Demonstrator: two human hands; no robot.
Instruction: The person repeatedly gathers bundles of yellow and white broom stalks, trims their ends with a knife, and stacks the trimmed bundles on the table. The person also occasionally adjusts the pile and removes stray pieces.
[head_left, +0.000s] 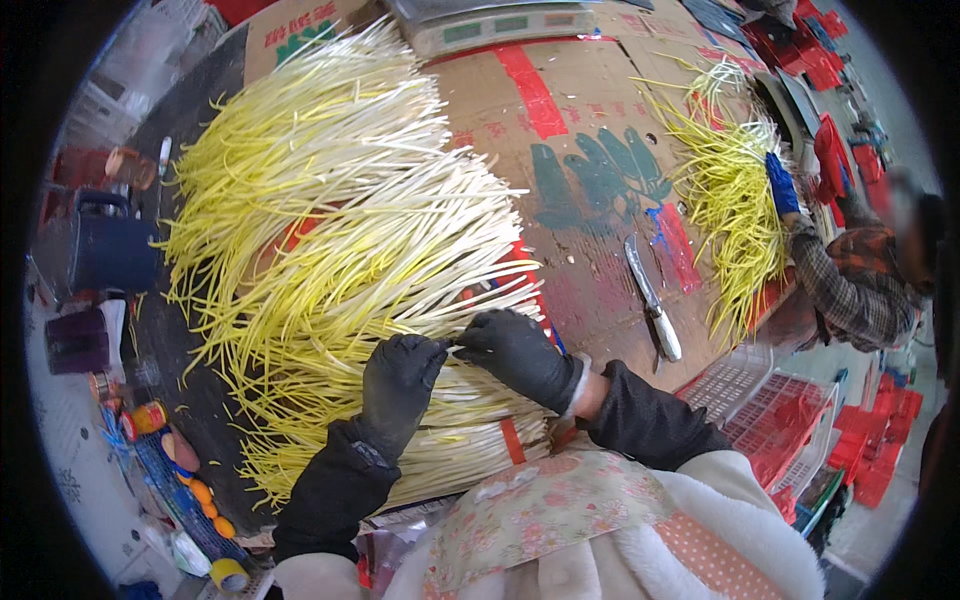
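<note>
A broad pile of blanched yellow chives covers the left half of the cardboard-topped table, white stems to the right and yellow leaves to the left. Over its near part, my left hand and my right hand meet fingertip to fingertip, both in black gloves. Between them a thin white stalk shows, pinched from both sides; most of it is hidden by the fingers. Below my right hand, a red band lies across the stems closest to my floral apron.
A knife lies right of my hands. At the table's right, a person's blue-gloved hand touches a second chive heap. A scale stands at the far edge. Plastic baskets sit below right; a dark blue container is left.
</note>
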